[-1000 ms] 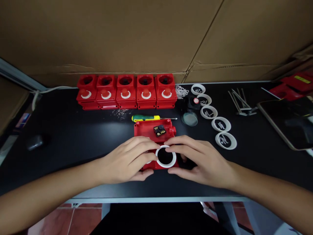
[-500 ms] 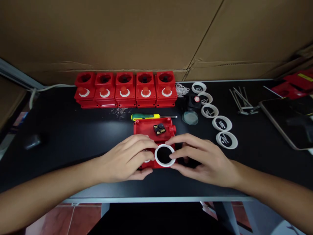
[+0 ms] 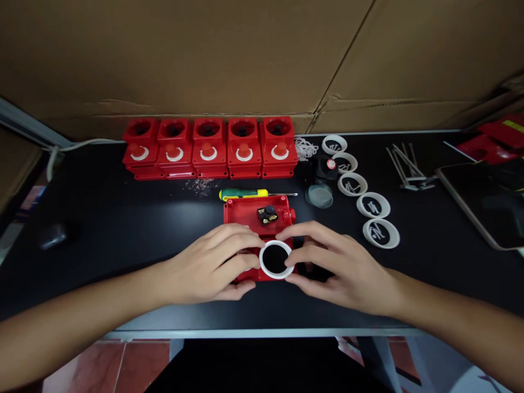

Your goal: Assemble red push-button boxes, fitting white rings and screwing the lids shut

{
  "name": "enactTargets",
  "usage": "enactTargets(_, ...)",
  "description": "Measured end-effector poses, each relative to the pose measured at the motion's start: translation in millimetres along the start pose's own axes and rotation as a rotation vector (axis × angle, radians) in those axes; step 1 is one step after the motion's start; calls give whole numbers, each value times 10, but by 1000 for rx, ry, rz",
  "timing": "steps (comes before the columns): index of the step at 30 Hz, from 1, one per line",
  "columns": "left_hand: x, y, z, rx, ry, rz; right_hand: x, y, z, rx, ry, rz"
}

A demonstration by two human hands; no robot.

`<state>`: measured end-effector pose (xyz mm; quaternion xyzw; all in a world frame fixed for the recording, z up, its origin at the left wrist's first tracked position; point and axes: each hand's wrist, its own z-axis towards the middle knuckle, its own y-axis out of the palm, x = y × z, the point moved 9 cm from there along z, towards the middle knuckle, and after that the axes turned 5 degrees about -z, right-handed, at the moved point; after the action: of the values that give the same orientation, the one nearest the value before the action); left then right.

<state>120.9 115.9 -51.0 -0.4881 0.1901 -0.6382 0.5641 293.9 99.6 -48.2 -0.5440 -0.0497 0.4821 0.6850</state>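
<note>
In front of me lies an opened red box, its shallow half farther away with a small black terminal block inside. Over the nearer red cover is a white ring with a black middle. The fingers of my right hand close round the ring, one fingertip pressing inside its rim. My left hand grips the cover's left part, thumb at the front edge, with fingertips touching the ring. Both hands hide most of the cover.
Behind the box lies a green-yellow screwdriver. Several finished-looking red units line the cardboard wall. To the right are a black device, a clear disc, several white cups of screws, metal rods and a tablet-like slab.
Both hands keep nearly the same hold on the white ring and cover. The view has shifted only slightly.
</note>
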Motion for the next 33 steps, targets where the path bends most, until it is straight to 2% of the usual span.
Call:
enactTargets(12,31,-6,-20,11,12,18,-16,39,14,20,15,41)
enactTargets(26,-39,18,-27,-4,-35,-37,21,76,-7,24,44,23)
enactTargets(33,-50,35,-40,-3,-39,-46,2,46,-24,6,14,20)
